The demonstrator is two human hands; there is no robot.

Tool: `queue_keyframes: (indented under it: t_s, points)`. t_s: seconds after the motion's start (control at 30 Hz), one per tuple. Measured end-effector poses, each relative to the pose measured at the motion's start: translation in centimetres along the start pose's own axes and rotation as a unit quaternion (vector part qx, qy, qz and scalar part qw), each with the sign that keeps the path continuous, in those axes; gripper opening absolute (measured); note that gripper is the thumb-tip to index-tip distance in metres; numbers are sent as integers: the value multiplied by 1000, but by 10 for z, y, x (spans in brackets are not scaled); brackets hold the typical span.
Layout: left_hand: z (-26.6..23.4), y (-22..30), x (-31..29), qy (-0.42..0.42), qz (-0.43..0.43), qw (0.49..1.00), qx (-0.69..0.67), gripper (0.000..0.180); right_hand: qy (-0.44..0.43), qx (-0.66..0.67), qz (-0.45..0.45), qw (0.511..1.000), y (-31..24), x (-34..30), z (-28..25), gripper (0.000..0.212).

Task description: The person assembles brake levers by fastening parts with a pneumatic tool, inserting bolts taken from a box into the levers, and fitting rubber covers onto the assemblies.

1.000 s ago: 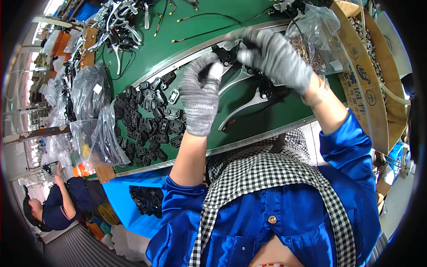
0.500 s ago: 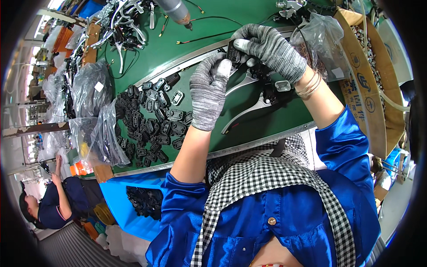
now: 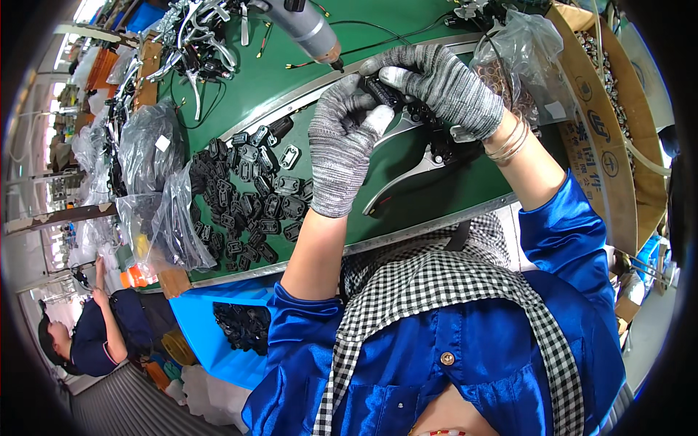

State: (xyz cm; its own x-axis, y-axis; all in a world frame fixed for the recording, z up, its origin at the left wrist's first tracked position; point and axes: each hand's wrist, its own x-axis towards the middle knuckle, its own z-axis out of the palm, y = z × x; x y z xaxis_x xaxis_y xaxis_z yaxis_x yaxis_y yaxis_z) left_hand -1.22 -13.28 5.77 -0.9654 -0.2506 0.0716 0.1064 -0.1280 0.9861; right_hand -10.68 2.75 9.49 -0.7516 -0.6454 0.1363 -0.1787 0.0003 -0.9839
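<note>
In grey striped gloves, both my hands meet over the green bench around a small black rectangular part (image 3: 384,93). My left hand (image 3: 343,142) is closed on its left end, thumb and fingers bent round it. My right hand (image 3: 449,87) is closed over its other end, with its fingers hiding part of it. Just below lies a brake lever (image 3: 407,176) with a curved silver blade and a black body; a second silver blade shows partly behind my left thumb. The tip of a grey power screwdriver (image 3: 313,36) hangs close above my fingers.
Many small black housings (image 3: 247,192) lie heaped left of my left hand. Silver levers (image 3: 196,43) pile up at the far left, near clear plastic bags (image 3: 151,142). A cardboard box (image 3: 603,145) of small metal parts stands right. A blue bin (image 3: 211,327) sits below; another person (image 3: 91,334) works left.
The screwdriver has come lower and to the right, nearer my hands. The black part has tilted between my fingers, and my right hand has shifted slightly left over it.
</note>
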Motion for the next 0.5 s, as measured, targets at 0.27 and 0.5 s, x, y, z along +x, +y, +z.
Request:
queue_keyframes:
  t_s: [0.27,0.5]
  points:
    - [2,6,-6,-30,-3,1000,1,54,-9,-104,19,994,-2,-3,-4,28]
    - [2,8,-7,-36,-14,999,2,51,-19,-78,26,996,-4,-3,-5,26]
